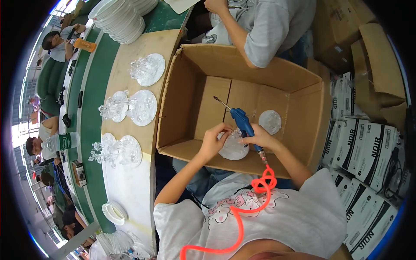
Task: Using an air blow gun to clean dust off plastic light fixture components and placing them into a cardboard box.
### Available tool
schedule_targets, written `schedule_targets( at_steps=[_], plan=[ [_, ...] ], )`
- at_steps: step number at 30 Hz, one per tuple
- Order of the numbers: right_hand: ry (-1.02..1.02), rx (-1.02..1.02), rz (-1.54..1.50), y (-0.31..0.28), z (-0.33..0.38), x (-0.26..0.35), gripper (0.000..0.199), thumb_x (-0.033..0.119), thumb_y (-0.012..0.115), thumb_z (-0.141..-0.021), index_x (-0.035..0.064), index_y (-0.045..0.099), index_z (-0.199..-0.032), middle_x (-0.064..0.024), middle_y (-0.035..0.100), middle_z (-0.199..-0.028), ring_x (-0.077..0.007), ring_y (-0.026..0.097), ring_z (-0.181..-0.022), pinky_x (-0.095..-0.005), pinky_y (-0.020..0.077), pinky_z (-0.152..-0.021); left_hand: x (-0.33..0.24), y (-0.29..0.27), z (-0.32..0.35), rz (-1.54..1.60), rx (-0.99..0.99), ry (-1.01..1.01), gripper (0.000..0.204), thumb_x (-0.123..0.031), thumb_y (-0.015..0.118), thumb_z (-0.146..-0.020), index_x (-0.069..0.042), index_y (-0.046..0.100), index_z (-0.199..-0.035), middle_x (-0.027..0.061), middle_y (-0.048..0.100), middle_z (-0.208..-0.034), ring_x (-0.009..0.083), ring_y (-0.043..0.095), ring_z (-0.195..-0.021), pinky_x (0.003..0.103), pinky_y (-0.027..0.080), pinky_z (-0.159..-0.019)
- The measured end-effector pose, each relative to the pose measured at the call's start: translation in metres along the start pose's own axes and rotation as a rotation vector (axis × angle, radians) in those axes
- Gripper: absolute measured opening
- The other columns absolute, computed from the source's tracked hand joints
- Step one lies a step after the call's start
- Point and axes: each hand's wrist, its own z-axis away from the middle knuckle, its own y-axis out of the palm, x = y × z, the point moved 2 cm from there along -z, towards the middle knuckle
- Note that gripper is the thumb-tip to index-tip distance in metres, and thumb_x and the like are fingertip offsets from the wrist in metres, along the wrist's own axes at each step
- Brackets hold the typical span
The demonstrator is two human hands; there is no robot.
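Note:
My right hand (pixel 262 138) is wrapped round a blue power screwdriver (pixel 242 121), whose thin metal bit slants up and left. A coiled red hose (pixel 237 216) runs from its lower end across my shirt. Close beside the tool, the fingers of my left hand (pixel 213 141) are pinched together at the edge of a clear round disc (pixel 234 149). Whatever small piece they grip is hidden. The disc sits between my hands, over the near side of an open cardboard box (pixel 199 104). Farther right inside the box lies another clear disc (pixel 271 122).
Clear ornate parts with round bases (pixel 143 107) stand along the table (pixel 125 182) at left. Stacked white plates (pixel 119 19) rise at the far left, and a white ring (pixel 115 212) lies nearer. A person's sleeve (pixel 266 34) overhangs the box. White cartons (pixel 364 147) fill the right.

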Motion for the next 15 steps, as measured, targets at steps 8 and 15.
schedule_targets(
  at_steps=[8, 15],
  plan=[
    [0.168, -0.104, -0.424, 0.004, 0.003, 0.004, 0.026, 0.016, 0.07, -0.069, 0.0044, 0.053, -0.084, -0.0021, 0.052, -0.075, -0.0103, 0.052, -0.064, -0.0232, 0.0422, -0.058, 0.023, 0.003, 0.035, 1.18, -0.13, -0.787, 0.055, -0.048, 0.036, -0.09, -0.01, 0.036, -0.129, 0.008, 0.047, -0.126, 0.0272, 0.045, -0.116, 0.042, 0.036, -0.094],
    [0.005, -0.013, -0.311, 0.012, 0.003, 0.018, 0.04, 0.013, 0.07, -0.07, -0.0007, 0.051, -0.102, -0.0038, 0.055, -0.081, -0.0115, 0.054, -0.081, -0.0246, 0.0439, -0.073, 0.02, 0.004, 0.019, 1.237, -0.227, -0.714, 0.059, -0.053, 0.032, -0.089, -0.011, 0.038, -0.129, 0.0075, 0.045, -0.128, 0.0241, 0.045, -0.116, 0.043, 0.037, -0.096]
  ],
)
